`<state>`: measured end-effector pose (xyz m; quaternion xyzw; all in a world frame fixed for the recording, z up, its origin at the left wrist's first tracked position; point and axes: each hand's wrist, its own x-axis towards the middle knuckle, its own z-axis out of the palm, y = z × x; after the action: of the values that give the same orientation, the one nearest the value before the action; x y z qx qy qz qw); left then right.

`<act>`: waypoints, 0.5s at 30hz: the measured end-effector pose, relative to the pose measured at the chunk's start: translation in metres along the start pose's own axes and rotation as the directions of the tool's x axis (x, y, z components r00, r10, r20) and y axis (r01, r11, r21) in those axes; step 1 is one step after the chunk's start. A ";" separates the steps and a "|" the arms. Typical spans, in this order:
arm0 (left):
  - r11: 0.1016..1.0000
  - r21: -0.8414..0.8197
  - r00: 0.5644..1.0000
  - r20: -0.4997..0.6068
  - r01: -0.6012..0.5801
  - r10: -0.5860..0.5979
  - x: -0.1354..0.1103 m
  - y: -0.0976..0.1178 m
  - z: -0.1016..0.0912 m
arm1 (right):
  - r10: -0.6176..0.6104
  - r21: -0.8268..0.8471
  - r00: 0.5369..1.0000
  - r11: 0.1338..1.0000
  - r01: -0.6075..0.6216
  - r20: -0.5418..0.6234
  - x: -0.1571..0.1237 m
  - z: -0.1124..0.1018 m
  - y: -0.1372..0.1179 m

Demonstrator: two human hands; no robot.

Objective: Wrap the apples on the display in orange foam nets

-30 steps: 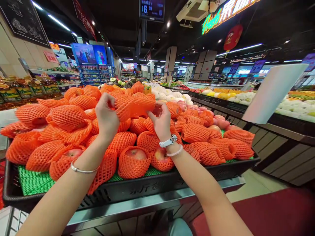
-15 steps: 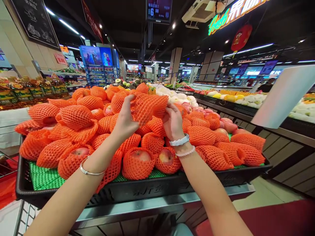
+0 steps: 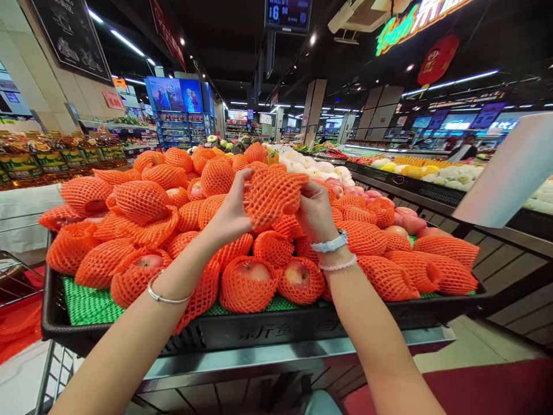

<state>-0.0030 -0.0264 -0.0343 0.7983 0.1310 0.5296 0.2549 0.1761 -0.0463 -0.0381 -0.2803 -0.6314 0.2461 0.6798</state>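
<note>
Above the middle of the fruit pile I hold up an orange foam fruit net (image 3: 274,196) that bulges; whatever it contains is hidden. My left hand (image 3: 228,213) grips its left side, thumb below and fingers above. At the right end, my right hand (image 3: 317,210) pinches the net, with its fingertips partly out of sight. Below and around both hands lie many apples in matching orange nets, including an apple (image 3: 250,271) whose red skin shows through the net's opening. They rest in a black crate (image 3: 302,328) lined with green mesh matting (image 3: 90,304).
Fruit in white nets (image 3: 322,167) lies behind the apples. A white roll (image 3: 505,178) juts in at the right, before another produce counter. Oil bottles (image 3: 47,153) stand at left, and a wire cart (image 3: 49,374) is at lower left. A person (image 3: 464,148) is far back at right.
The whole view has shifted slightly, so things appear farther right. The net has turned and looks fuller between my hands. My right wrist has rotated, showing more of the hand's back.
</note>
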 end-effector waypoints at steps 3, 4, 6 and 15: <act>0.990 -0.129 0.998 -0.010 0.052 -0.054 0.005 0.005 0.000 | 0.081 -0.056 0.993 0.995 -0.077 0.087 0.004 -0.010 -0.006; 0.985 -0.159 0.997 -0.031 0.062 -0.068 0.007 0.006 0.000 | 0.101 -0.065 0.989 0.993 -0.094 0.107 0.004 -0.013 -0.007; 0.979 -0.194 0.993 -0.092 0.060 -0.079 0.009 0.006 0.000 | 0.125 -0.065 0.984 0.991 -0.117 0.124 0.005 -0.014 -0.008; 0.960 -0.203 0.961 -0.159 0.192 -0.226 0.009 0.003 0.001 | 0.017 -0.124 0.999 0.992 -0.012 0.043 0.008 -0.008 0.003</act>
<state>0.0017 -0.0248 -0.0266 0.7015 0.1875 0.5796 0.3699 0.1848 -0.0391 -0.0352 -0.3211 -0.6581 0.2175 0.6454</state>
